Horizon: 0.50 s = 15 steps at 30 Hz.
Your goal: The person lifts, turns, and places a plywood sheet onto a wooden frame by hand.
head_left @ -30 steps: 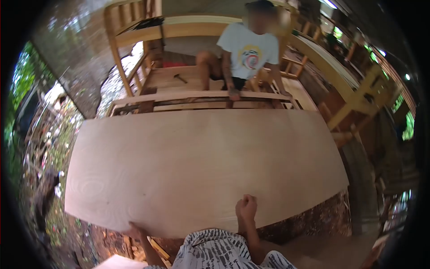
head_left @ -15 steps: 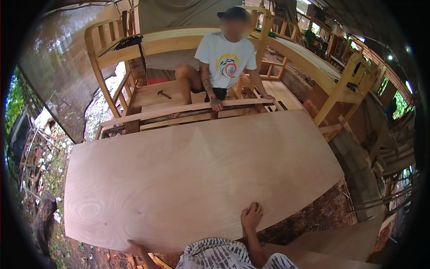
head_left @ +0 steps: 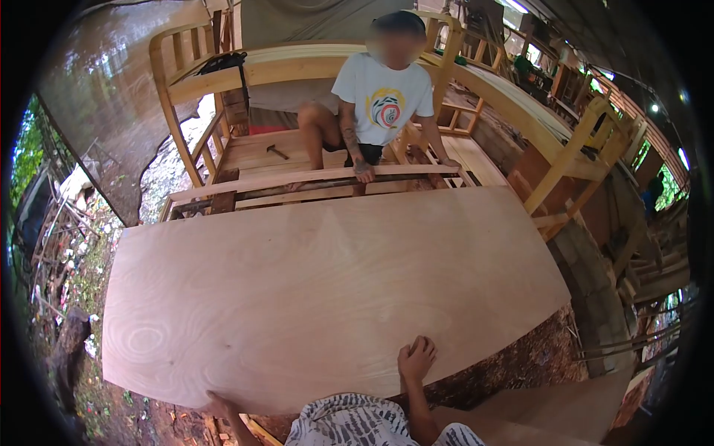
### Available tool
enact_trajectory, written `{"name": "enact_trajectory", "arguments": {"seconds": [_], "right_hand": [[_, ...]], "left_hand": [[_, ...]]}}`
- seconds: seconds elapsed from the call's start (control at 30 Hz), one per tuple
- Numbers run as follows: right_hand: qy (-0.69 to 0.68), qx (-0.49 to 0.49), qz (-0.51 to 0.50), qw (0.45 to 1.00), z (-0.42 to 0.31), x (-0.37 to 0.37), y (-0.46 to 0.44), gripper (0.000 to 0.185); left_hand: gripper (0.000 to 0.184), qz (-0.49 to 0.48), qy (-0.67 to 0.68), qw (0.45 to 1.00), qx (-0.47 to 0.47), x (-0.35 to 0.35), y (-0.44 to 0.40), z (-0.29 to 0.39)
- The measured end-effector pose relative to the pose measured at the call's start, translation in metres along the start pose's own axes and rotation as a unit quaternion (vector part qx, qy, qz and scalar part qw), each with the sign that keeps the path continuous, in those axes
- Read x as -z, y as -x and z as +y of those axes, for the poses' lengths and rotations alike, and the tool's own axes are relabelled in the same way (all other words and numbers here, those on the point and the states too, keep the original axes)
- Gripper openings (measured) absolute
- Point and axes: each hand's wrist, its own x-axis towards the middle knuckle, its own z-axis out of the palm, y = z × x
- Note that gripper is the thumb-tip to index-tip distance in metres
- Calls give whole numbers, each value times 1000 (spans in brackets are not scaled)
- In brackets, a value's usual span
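A large, pale plywood sheet (head_left: 320, 297) spreads in front of me, its far edge next to a low wooden frame (head_left: 282, 182). My left hand (head_left: 222, 406) grips the sheet's near edge at the left, with most of its fingers hidden. On top of the sheet, inside its near right edge, rests my right hand (head_left: 418, 358). Its fingers are curled, and I cannot see whether anything is under them. Across the sheet another person (head_left: 383, 104) in a white T-shirt has both hands on the frame's long rail.
A hammer (head_left: 277, 152) lies on the boards behind the rail. Wooden bench frames (head_left: 290, 72) surround the other person. A second flat board (head_left: 535, 409) lies low at my right. Litter-strewn ground (head_left: 74, 282) and a log (head_left: 69, 346) are at the left.
The view has tilted slightly. Both my hands keep their places on the plywood sheet, and the other person still holds the rail.
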Motion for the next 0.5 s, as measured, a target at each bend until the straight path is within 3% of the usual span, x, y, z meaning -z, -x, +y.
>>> {"name": "enact_trajectory", "arguments": {"seconds": [0.13, 0.43, 0.5], "right_hand": [[-8, -5, -6, 1000, -1, 0, 1, 45], [-10, -13, -14, 1000, 1, -4, 1, 46], [-6, -11, -10, 1000, 1, -4, 1, 46]], "left_hand": [[108, -17, 17, 1000, 15, 24, 23, 35], [104, 32, 19, 999, -30, -2, 6, 3], [104, 21, 35, 999, -23, 10, 18, 21]]}}
